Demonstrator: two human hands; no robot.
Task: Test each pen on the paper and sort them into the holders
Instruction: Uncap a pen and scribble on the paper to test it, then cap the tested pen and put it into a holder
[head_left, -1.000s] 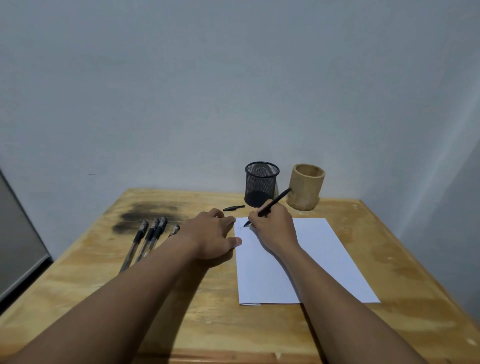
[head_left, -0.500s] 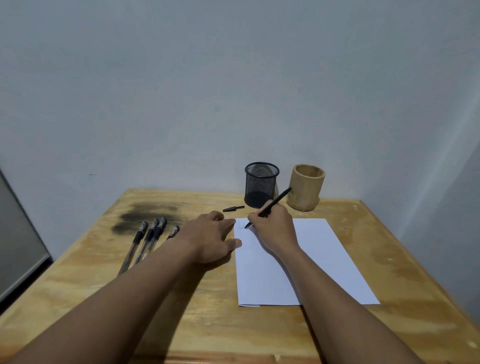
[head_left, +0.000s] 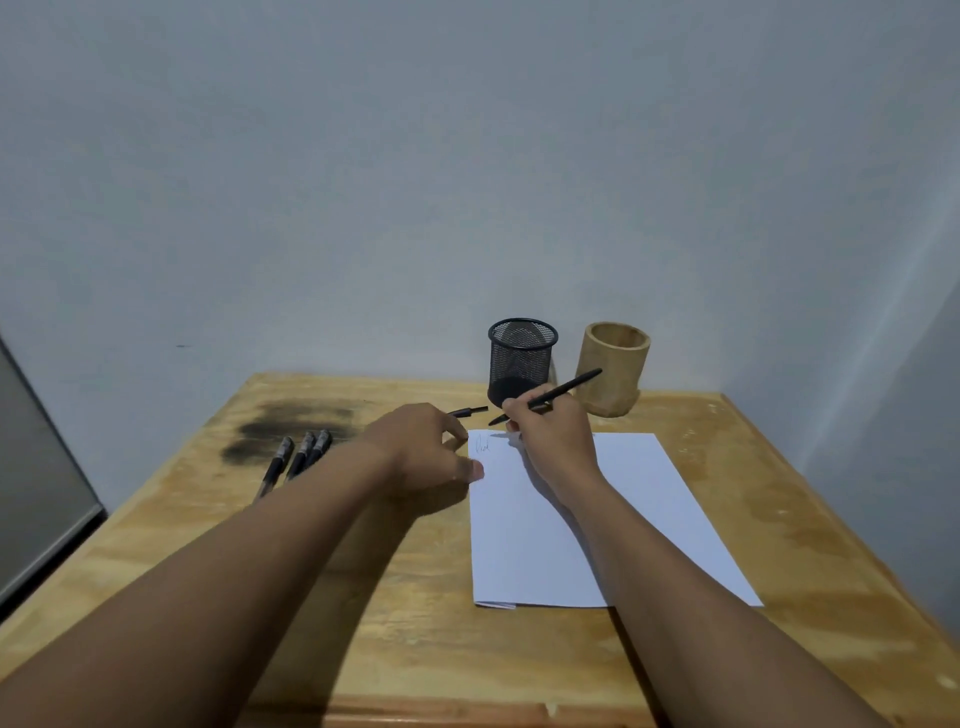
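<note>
My right hand (head_left: 553, 434) grips a black pen (head_left: 563, 389), its tip raised just above the top left corner of the white paper (head_left: 576, 519). A small ink scribble (head_left: 483, 445) marks that corner. My left hand (head_left: 423, 449) rests flat at the paper's left edge, thumb touching the sheet. A black pen cap (head_left: 470, 412) lies just beyond its fingers. Three capped black pens (head_left: 298, 457) lie side by side on the left. The black mesh holder (head_left: 521, 361) and the bamboo holder (head_left: 613, 369) stand at the back; no pen shows above either rim.
The wooden table (head_left: 395, 613) has a dark smudge (head_left: 291, 423) at its back left, behind the pens. A wall stands close behind the holders and along the right side. A grey panel (head_left: 36, 483) is off the table's left edge.
A scribble has appeared on the paper's top left corner. My right hand has lifted the pen tip off the sheet, up and slightly right. My left hand has barely moved.
</note>
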